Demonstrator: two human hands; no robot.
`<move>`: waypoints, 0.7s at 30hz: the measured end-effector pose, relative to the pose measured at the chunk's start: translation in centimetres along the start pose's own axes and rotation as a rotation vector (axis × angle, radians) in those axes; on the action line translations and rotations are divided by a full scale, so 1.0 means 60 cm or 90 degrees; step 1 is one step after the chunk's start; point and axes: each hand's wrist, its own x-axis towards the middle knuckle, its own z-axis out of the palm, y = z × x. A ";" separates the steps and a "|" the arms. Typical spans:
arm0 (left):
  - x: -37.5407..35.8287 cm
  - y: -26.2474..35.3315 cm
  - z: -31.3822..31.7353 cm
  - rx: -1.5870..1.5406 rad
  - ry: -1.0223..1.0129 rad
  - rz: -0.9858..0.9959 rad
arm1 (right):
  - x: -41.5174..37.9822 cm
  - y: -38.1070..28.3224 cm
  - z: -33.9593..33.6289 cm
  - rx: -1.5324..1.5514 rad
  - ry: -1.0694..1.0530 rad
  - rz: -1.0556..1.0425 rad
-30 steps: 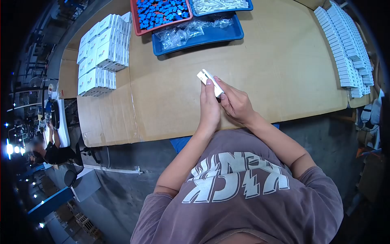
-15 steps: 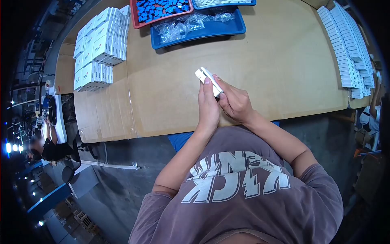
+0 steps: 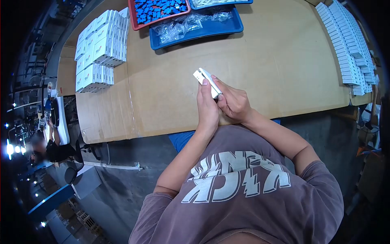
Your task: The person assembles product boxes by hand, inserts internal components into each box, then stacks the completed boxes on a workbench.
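Over the middle of the table, close to my body, both hands hold a small white box [image 3: 210, 86]. Its upper end stands slightly open, with a narrow gap between a white flap and the body. My left hand [image 3: 208, 107] grips it from the left, the thumb lying along its face. From the other side my right hand [image 3: 235, 101] is closed on the box, fingers along its right edge and thumb near the lower end. The palms hide part of the lower end, and what is inside cannot be made out.
Stacks of white boxes stand on the cardboard-covered table [image 3: 170, 93] at left [image 3: 87, 61] and right [image 3: 345, 53]. At the back are a red tray [image 3: 136, 26] of blue pieces, a blue tray [image 3: 178, 42] of clear plastic bags and another blue tray [image 3: 221, 4]. A seated person [image 3: 61, 150] is far left.
The whole view has shifted slightly. Both hands keep their hold on the white box, which stays in nearly the same place and tilt.
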 end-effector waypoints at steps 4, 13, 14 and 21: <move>-0.001 -0.007 0.002 -0.012 -0.006 0.010 | -0.004 -0.001 -0.005 0.011 0.002 0.006; 0.026 0.032 -0.037 0.055 -0.134 0.201 | 0.030 -0.011 -0.040 0.345 -0.056 0.309; 0.032 0.023 -0.046 0.108 -0.152 0.255 | 0.031 -0.006 -0.041 0.448 -0.058 0.463; 0.030 0.017 -0.043 0.291 -0.278 0.403 | 0.066 -0.024 -0.069 0.606 -0.149 0.669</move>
